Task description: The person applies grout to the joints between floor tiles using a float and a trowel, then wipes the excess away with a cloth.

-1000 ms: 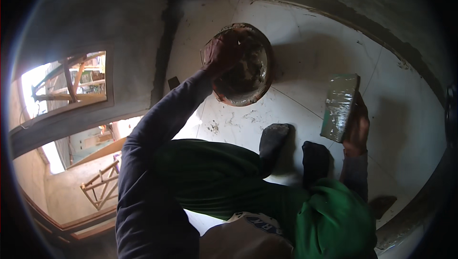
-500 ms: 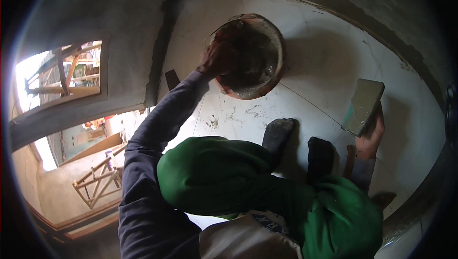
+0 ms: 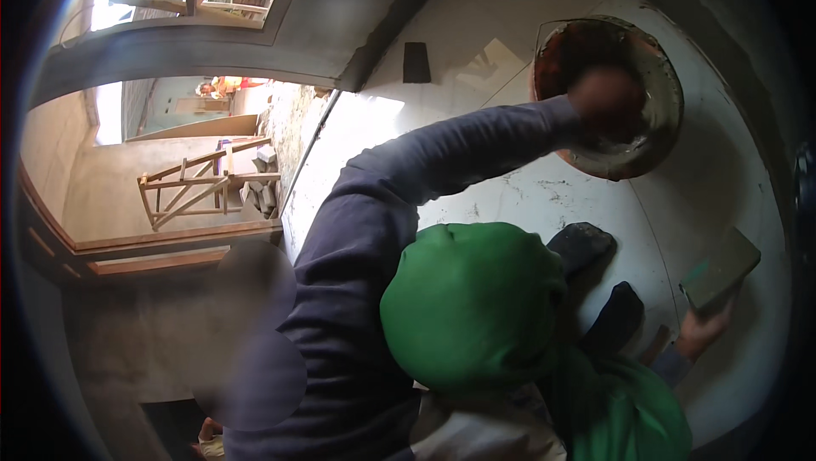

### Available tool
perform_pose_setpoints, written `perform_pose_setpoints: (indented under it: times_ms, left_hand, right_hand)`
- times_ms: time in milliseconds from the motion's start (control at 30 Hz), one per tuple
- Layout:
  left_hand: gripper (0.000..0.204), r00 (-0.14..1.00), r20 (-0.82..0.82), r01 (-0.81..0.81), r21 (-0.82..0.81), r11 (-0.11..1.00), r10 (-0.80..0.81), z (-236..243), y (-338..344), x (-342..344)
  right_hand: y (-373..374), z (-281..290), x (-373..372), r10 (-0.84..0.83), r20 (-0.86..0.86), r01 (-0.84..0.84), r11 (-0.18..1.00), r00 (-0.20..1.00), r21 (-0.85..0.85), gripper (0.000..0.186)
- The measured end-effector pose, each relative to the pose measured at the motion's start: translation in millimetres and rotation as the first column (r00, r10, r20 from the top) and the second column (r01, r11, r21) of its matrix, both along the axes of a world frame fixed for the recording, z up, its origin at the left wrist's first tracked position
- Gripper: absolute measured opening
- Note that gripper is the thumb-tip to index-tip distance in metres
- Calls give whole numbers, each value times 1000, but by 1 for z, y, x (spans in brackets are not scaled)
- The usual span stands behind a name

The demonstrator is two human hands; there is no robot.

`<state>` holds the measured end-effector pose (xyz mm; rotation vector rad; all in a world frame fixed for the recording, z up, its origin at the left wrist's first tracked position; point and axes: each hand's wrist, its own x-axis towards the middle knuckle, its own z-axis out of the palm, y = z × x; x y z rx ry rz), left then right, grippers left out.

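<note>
My left hand (image 3: 605, 102), smeared by motion, reaches into the round reddish tub (image 3: 544, 79) at the upper right; its fingers and anything in them cannot be made out. Wet grey mortar (image 3: 659, 108) shows inside the tub and coats its inner wall. At the far right, my right hand (image 3: 704, 332) is closed under a flat, rectangular grey-green plastering float (image 3: 722, 272), whose broad face is turned up. A green smear marks one edge of the float. Whatever grip it has underneath is hidden by the board and my fingers.
On the pale floor lies a dark, tapered flat piece (image 3: 416, 63), near the wall. A wooden trestle (image 3: 204, 179) stands beyond the opening at left. My dark-covered feet (image 3: 614, 316) are below the tub. Part of another person (image 3: 210, 440) shows at lower left.
The view has swung, so the tub and floor sit farther right and the dark flat piece is fully exposed. My left hand has moved across the tub; my right hand still holds the float.
</note>
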<state>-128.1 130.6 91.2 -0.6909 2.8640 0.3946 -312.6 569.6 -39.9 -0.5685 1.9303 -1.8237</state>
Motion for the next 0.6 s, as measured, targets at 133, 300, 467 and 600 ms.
perform_pose_setpoints:
  times_ms: [133, 300, 467, 600]
  left_hand:
    - [30, 995, 67, -86, 120, 989, 78, 10, 7, -9]
    - [44, 968, -90, -199, 304, 932, 236, -63, -38, 47]
    - [44, 983, -138, -65, 364, 929, 123, -36, -48, 42]
    - [32, 963, -261, 91, 551, 829, 68, 16, -61, 58]
  right_hand:
    - [22, -18, -13, 147, -414, -104, 987, 898, 125, 60]
    - [22, -39, -12, 234, -526, -125, 964, 818, 233, 59]
    - [16, -23, -26, 251, -428, -165, 960, 868, 227, 59]
    - [-31, 35, -22, 143, 559, -13, 973, 817, -230, 53]
